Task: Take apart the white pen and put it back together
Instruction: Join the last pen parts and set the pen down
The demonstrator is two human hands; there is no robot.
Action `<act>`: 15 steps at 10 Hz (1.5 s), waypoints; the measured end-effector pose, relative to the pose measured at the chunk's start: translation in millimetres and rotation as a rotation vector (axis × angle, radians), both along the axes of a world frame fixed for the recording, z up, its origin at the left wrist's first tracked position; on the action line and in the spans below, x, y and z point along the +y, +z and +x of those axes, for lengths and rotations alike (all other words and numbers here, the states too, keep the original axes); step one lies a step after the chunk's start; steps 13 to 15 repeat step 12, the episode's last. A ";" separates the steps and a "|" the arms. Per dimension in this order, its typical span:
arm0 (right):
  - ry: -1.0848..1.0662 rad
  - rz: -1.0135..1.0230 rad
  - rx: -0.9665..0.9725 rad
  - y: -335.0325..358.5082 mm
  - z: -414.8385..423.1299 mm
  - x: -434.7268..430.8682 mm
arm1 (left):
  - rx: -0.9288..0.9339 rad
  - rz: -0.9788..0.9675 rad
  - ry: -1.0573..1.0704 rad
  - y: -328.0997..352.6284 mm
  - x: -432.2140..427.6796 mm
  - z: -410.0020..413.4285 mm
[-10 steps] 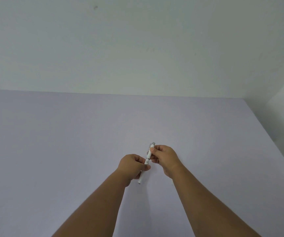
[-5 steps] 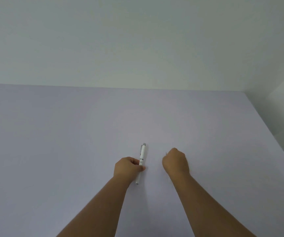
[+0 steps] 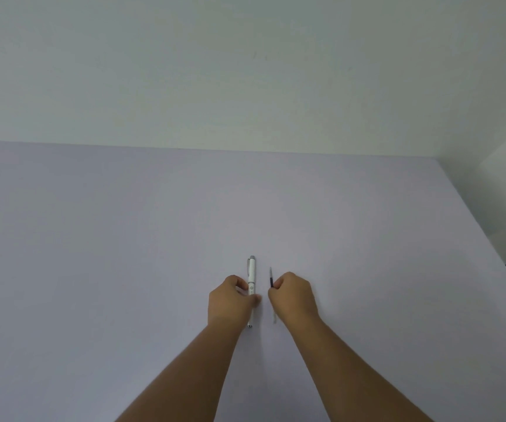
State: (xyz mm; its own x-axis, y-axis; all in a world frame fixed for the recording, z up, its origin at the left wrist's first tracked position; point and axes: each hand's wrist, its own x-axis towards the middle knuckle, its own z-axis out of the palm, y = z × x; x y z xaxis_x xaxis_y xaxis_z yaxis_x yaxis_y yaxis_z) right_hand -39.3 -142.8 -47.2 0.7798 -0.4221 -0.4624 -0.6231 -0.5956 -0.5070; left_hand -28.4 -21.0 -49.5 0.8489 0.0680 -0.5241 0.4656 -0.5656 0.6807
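Observation:
The white pen body [image 3: 251, 274], with a grey cap end and a clip, points away from me over the pale lilac table [image 3: 124, 239]. My left hand [image 3: 230, 300] grips it around the middle, and its tip pokes out below the hand. My right hand [image 3: 295, 297] is a closed fist just to the right, a small gap apart from the left. It pinches a thin ink refill [image 3: 271, 277], whose dark end sticks up from the fist and whose pale end shows below it. The refill runs parallel to the pen body.
A plain pale wall [image 3: 245, 71] rises behind the table's far edge. The table's right edge [image 3: 470, 226] runs diagonally, with a dark strip of floor beyond it at the far right.
A second ago both hands held the pen together. The right hand has since moved off to the right and now holds the thin refill apart from the pen body, which stays in the left hand.

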 end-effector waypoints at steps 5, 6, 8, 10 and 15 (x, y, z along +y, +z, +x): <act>-0.010 0.052 -0.046 -4.0 0.5 1.0 | -0.007 0.017 -0.012 -1.8 -1.4 0.6; -0.010 0.052 -0.050 -3.7 -0.1 0.8 | -0.004 0.020 -0.018 -0.9 -1.2 0.3; -0.012 0.052 -0.051 -2.9 -2.6 0.3 | -0.001 0.016 -0.016 0.2 1.0 -1.7; -0.013 0.049 -0.057 0.3 -2.1 1.3 | -0.011 0.014 -0.027 1.3 3.7 -2.4; -0.032 0.061 -0.077 6.6 -2.4 -1.1 | -0.023 0.059 -0.027 8.9 8.3 -1.1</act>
